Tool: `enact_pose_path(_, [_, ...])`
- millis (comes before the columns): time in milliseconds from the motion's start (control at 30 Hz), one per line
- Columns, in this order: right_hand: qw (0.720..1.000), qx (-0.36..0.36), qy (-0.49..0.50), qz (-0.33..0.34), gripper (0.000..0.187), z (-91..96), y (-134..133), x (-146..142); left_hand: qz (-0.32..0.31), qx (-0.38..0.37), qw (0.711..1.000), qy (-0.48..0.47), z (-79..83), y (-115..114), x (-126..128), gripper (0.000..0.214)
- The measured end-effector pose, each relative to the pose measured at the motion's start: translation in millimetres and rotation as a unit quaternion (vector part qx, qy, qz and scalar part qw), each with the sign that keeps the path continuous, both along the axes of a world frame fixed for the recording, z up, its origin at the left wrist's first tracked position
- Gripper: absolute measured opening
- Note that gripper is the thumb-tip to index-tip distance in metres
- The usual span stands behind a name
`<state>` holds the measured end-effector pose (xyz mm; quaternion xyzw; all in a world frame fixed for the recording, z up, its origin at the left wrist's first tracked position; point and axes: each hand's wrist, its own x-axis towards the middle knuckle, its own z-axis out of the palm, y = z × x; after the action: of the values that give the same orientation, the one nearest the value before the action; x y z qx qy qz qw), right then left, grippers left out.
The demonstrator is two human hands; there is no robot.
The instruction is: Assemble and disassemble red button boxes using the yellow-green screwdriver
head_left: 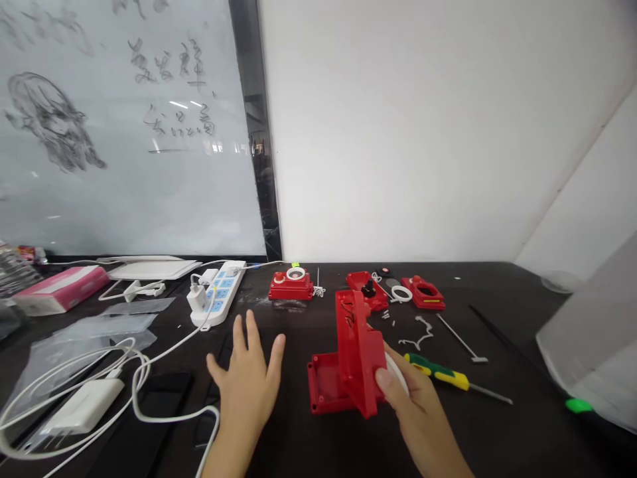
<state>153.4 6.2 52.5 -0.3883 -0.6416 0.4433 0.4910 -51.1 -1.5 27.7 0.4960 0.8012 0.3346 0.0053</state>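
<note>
My right hand (415, 405) grips a red plastic housing (354, 352), which stands tilted upright on the dark table (497, 438). Its thumb presses the red panel, and something white and round (398, 375) shows behind the fingers. Against the housing's lower left lies a red open tray part (326, 385). My left hand (247, 382) hovers flat just left of it, fingers spread, holding nothing.
A green and yellow screwdriver (442, 375) lies right of my right hand. Farther back are red casing parts (291, 285) (423, 293), a white ring (401, 293) and small wires. A white power strip (219, 292), charger and cables (84, 405), plastic bags and a pink box (60, 289) fill the left.
</note>
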Motion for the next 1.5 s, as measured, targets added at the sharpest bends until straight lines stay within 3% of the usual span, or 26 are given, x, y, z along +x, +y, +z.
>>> enact_pose_path(100, [1.0,-0.019,0.004,-0.003,0.047,-2.9,1,2,0.006,-0.137,0.988,0.067,-7.9,3,-2,0.062])
enact_pose_path(167, [1.0,-0.02,0.004,0.0,0.047,-3.5,1,2,0.003,-0.168,0.981,0.093,-13.5,5,0,0.064])
enact_pose_path(333, [0.999,-0.031,0.008,0.016,0.044,-1.8,1,0,0.018,-0.155,0.982,0.11,-18.8,10,2,0.065])
enact_pose_path(433, [0.999,-0.038,0.009,0.016,0.046,-0.8,3,0,-0.007,-0.081,0.991,0.11,-15.3,8,6,0.061])
enact_pose_path(467, [0.999,-0.036,0.007,0.011,0.046,-0.6,3,1,-0.035,-0.039,0.994,0.1,-13.1,5,9,0.058])
enact_pose_path(533, [1.0,-0.022,-0.003,0.0,0.045,-0.6,4,1,-0.16,0.055,0.984,0.049,-8.4,-3,18,0.052])
enact_pose_path(633, [0.999,0.039,-0.035,-0.006,0.042,-2.3,3,1,-0.36,0.111,0.921,-0.1,-4.5,-18,34,0.054])
enact_pose_path(700, [0.993,0.093,-0.069,0.002,0.043,-4.4,2,0,-0.417,0.124,0.879,-0.195,-4.8,-25,43,0.056])
enact_pose_path(767, [0.986,0.132,-0.099,0.004,0.045,-6.5,1,0,-0.435,0.125,0.854,-0.256,-5.8,-28,48,0.057])
enact_pose_path(833, [0.981,0.153,-0.118,-0.004,0.047,-8.3,1,1,-0.418,0.127,0.86,-0.263,-6.4,-27,47,0.057])
enact_pose_path(933, [0.975,0.168,-0.14,-0.028,0.047,-10.8,2,3,-0.304,0.11,0.934,-0.152,-7.1,-19,39,0.057])
enact_pose_path(1000, [0.973,0.169,-0.154,-0.04,0.048,-12.6,3,5,-0.183,0.039,0.98,-0.069,-9.6,-11,32,0.058])
enact_pose_path(1033, [0.972,0.168,-0.16,-0.042,0.048,-13.3,3,5,-0.121,-0.014,0.991,-0.054,-11.6,-6,28,0.059])
enact_pose_path(1100, [0.971,0.166,-0.169,-0.042,0.047,-14.4,4,5,-0.06,-0.102,0.992,-0.044,-16.8,2,21,0.062])
enact_pose_path(1233, [0.97,0.165,-0.172,-0.042,0.046,-14.5,5,3,-0.039,-0.167,0.985,-0.037,-27.0,13,14,0.064])
enact_pose_path(1500, [0.971,0.165,-0.168,-0.044,0.046,-13.3,6,2,-0.077,-0.056,0.991,0.091,-29.1,14,15,0.058])
